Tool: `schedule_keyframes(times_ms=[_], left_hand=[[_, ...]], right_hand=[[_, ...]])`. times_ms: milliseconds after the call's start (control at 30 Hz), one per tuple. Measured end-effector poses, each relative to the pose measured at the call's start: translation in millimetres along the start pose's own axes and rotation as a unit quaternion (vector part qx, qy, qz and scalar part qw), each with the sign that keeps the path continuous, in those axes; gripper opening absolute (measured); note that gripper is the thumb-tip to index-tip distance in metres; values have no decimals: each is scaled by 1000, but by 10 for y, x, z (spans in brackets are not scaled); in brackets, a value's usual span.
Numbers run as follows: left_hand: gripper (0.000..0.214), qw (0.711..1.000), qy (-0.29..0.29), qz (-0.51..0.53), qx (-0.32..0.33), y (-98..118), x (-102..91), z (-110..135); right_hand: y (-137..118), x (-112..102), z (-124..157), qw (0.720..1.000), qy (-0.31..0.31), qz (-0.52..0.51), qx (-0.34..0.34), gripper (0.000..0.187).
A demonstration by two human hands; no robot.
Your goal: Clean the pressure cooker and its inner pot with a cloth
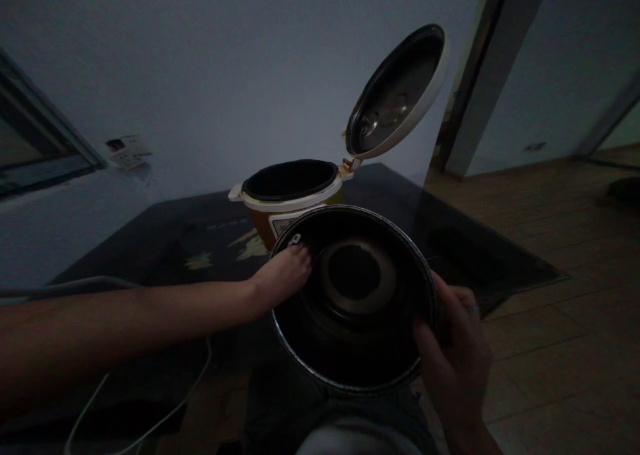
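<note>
Just in front of the open-lidded rice cooker (290,198) on the dark table (150,235), an inner pot (350,355) is held, mouth tilted toward the camera. Left hand (285,275) fingers curl over its left rim. Right hand (455,348) clasps the right rim.

Pretty sure it's a home: cream-and-orange rice cooker (293,201) on a dark low table (165,235), brown wood-plank floor (545,255).

A dark glass table (470,248) carries an open rice cooker (280,205).
</note>
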State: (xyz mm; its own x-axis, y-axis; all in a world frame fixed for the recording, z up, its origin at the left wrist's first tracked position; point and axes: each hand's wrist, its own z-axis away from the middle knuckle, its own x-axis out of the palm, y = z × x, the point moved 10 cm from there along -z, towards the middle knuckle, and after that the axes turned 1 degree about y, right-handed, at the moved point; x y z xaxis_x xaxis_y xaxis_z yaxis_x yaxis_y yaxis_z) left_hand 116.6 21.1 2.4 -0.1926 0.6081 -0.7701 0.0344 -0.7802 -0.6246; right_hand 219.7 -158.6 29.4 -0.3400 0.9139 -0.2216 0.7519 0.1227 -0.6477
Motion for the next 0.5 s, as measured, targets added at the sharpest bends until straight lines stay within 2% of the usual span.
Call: schedule_keyframes(times_ms=[133, 233, 500], left_hand=[[39, 997, -37, -60, 9, 53, 42, -42], [33, 996, -52, -68, 26, 87, 70, -85], [24, 995, -19, 58, 73, 13, -7, -117]], right_hand=[[1, 6, 8, 1000, -1, -8, 1, 50], [7, 15, 8, 1000, -3, -4, -1, 50], [6, -7, 6, 1000, 5, -1, 2, 50]])
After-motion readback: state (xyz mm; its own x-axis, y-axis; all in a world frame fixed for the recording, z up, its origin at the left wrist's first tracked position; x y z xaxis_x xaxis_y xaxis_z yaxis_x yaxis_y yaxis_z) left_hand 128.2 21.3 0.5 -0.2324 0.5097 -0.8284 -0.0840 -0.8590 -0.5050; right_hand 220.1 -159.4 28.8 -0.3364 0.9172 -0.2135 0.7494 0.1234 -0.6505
